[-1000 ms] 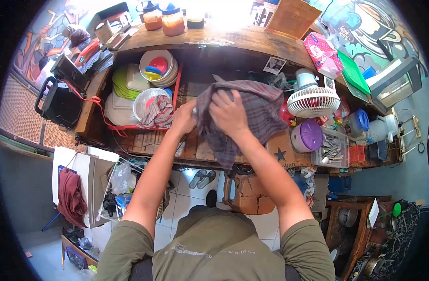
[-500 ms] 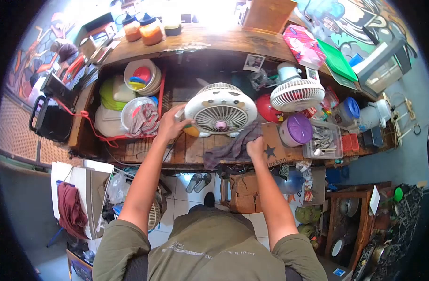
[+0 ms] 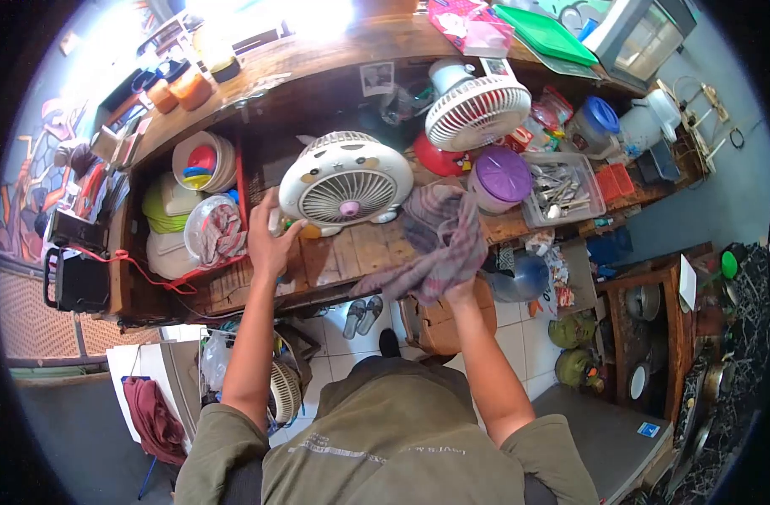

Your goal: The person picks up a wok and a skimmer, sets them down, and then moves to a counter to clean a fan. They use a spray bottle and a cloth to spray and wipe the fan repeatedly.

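Note:
A white animal-faced table fan (image 3: 348,189) with a pink hub stands upright on the wooden shelf. My left hand (image 3: 271,244) is at its left side, thumb and fingers curled round a white part there. Bunched in my right hand (image 3: 462,292) is a grey-and-red checked cloth (image 3: 440,240), raised at the shelf's front edge to the right of the fan. The cloth's upper folds lie near the purple-lidded tub (image 3: 503,177), and one end trails left. The fingers of my right hand are partly hidden by the cloth.
A second white fan (image 3: 477,114) stands behind on the right, near a clear tray of cutlery (image 3: 564,189). To the left, a red rack (image 3: 240,160) holds bowls and another checked cloth. A brown stool (image 3: 452,320) and sandals (image 3: 364,318) are below the shelf.
My right hand has pulled the cloth up and toward me, off the shelf boards. The printed cardboard beside it no longer shows. My left hand stays at the fan; the whole view has shifted.

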A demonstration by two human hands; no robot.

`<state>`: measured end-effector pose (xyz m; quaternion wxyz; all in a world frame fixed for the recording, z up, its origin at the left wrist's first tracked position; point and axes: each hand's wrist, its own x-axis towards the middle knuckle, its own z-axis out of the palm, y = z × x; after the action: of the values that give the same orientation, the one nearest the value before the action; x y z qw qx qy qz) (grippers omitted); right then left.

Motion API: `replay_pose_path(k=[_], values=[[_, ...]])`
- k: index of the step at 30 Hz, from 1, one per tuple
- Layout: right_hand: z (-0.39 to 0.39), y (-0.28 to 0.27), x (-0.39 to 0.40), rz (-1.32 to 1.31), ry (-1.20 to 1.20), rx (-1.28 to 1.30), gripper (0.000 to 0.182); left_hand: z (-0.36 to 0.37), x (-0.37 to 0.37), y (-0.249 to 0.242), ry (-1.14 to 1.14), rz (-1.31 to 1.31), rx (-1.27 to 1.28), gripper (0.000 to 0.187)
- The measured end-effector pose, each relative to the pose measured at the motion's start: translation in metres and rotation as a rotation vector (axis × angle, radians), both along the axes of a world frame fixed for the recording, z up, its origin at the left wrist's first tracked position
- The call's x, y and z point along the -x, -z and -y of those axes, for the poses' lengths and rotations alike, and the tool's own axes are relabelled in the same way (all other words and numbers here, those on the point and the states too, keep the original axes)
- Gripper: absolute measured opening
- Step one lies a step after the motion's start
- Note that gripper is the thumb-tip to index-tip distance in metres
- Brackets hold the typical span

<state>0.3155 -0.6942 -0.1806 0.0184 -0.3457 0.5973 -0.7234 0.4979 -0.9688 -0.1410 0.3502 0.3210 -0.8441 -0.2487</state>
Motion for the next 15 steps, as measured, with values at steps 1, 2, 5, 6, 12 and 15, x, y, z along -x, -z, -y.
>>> replay_pose_path(k=[1, 2, 5, 6, 12, 15], values=[[-0.010, 0.000, -0.001, 0.000, 0.011, -0.005, 0.065, -0.011, -0.002, -0.005, -0.049, -0.018, 0.094, 0.072], [-0.021, -0.001, 0.000, 0.028, 0.004, -0.004, 0.065, -0.022, -0.003, -0.006, -0.037, -0.020, 0.090, 0.072], [-0.056, -0.002, 0.001, 0.113, -0.003, 0.013, 0.067, -0.064, 0.000, -0.006, 0.071, -0.243, -0.121, 0.044], [-0.069, -0.002, 0.001, 0.142, -0.001, 0.024, 0.068, -0.074, 0.001, 0.003, 0.132, -0.221, -0.154, 0.032], [-0.172, -0.003, 0.001, 0.298, 0.055, 0.108, 0.071, -0.184, 0.060, -0.021, 0.588, -0.267, -0.637, 0.016], [-0.234, -0.006, -0.002, 0.366, 0.104, 0.168, 0.073, -0.243, 0.096, -0.034, 0.859, -0.225, -0.708, 0.012]])
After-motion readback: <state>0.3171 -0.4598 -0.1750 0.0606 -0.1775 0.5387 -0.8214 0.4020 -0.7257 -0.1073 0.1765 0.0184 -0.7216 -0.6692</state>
